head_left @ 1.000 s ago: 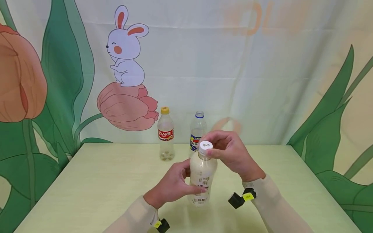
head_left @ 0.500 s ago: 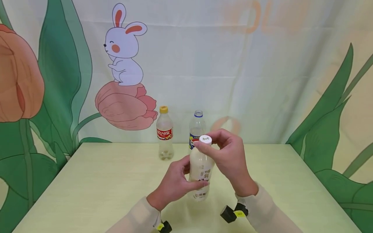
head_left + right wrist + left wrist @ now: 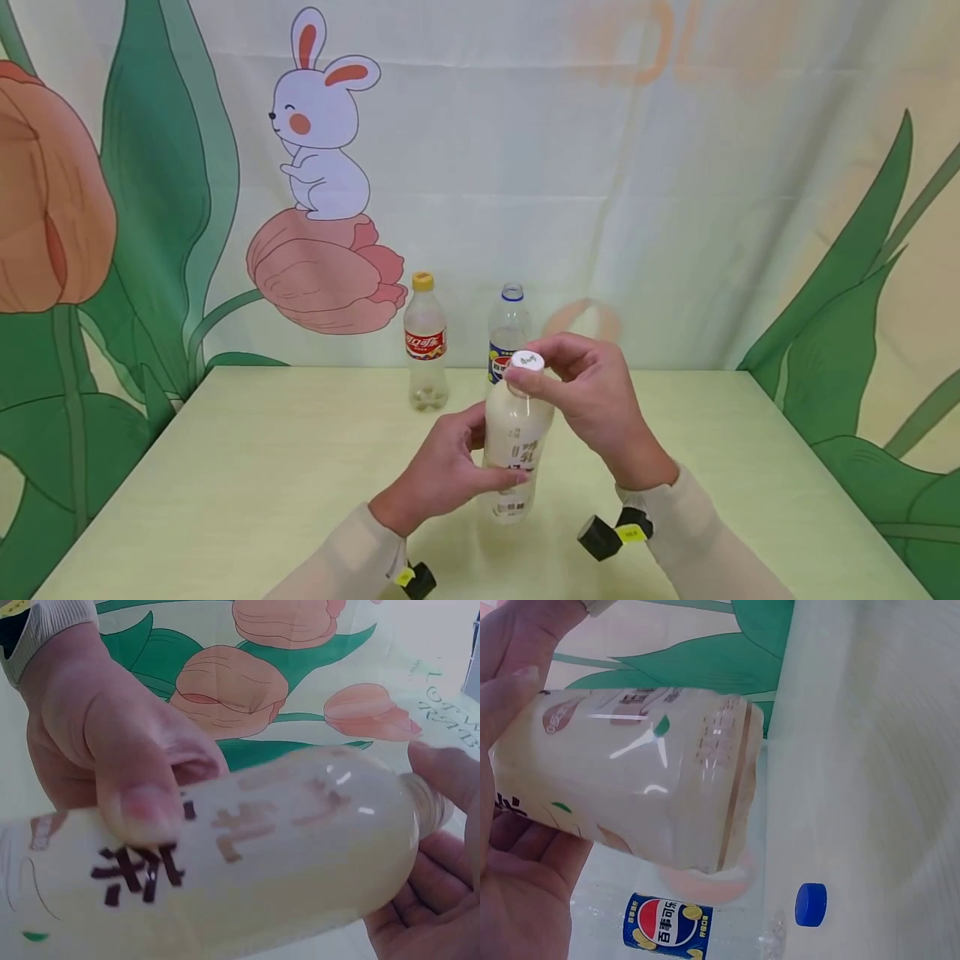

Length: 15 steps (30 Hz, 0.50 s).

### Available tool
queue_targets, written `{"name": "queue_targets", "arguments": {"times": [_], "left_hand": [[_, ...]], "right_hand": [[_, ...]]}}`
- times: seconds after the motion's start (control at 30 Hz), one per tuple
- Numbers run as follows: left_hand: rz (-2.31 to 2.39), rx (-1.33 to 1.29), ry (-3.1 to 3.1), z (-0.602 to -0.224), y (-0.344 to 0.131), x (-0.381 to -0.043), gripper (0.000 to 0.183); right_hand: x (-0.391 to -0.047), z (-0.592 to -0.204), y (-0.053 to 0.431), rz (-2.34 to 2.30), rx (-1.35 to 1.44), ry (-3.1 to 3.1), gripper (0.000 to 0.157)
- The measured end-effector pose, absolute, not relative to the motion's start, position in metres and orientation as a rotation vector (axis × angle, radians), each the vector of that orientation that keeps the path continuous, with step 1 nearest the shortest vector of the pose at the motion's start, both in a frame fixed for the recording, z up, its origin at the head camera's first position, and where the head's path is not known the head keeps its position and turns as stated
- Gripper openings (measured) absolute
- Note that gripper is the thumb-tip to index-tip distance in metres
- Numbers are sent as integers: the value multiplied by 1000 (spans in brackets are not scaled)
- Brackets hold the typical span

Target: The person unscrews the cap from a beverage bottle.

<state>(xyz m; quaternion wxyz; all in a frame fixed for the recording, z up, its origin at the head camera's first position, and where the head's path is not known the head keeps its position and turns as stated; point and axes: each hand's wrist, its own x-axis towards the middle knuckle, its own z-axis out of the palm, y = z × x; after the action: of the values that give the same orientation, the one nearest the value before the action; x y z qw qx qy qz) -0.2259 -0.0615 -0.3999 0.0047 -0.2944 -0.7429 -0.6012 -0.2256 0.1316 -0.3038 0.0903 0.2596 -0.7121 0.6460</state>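
Note:
A cream-coloured plastic drink bottle (image 3: 513,429) with dark lettering stands nearly upright in front of the person, slightly tilted. My left hand (image 3: 446,471) grips its body, thumb across the front and fingers behind. On top, the white cap (image 3: 528,361) is pinched between thumb and fingers of my right hand (image 3: 596,404). In the left wrist view the bottle's lower end (image 3: 712,780) shows apart from the tabletop. The right wrist view shows the left thumb (image 3: 142,802) lying over the printed label, while the right hand (image 3: 442,900) curls round the neck end.
Behind stand a clear bottle with a red label and yellow cap (image 3: 426,346), and an uncapped one with a blue Pepsi label (image 3: 512,321), partly hidden. A blue bottle cap (image 3: 811,904) lies on the pale table (image 3: 300,475). A printed curtain (image 3: 675,208) hangs behind.
My right hand has turned about the cap, its thumb going from the cap's right side to its front left. The bottle has risen slightly in view; the left hand keeps its grip.

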Motion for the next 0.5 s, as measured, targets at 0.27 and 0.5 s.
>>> {"name": "queue_targets", "arguments": {"times": [0.27, 0.5], "left_hand": [[-1979, -991, -2381, -399, -65, -226, 55], [-2010, -1108, -2367, -399, -66, -226, 54]], "right_hand": [[-235, -304, 140, 2062, 984, -2145, 15], [-248, -306, 147, 2180, 1246, -2107, 14]]}}
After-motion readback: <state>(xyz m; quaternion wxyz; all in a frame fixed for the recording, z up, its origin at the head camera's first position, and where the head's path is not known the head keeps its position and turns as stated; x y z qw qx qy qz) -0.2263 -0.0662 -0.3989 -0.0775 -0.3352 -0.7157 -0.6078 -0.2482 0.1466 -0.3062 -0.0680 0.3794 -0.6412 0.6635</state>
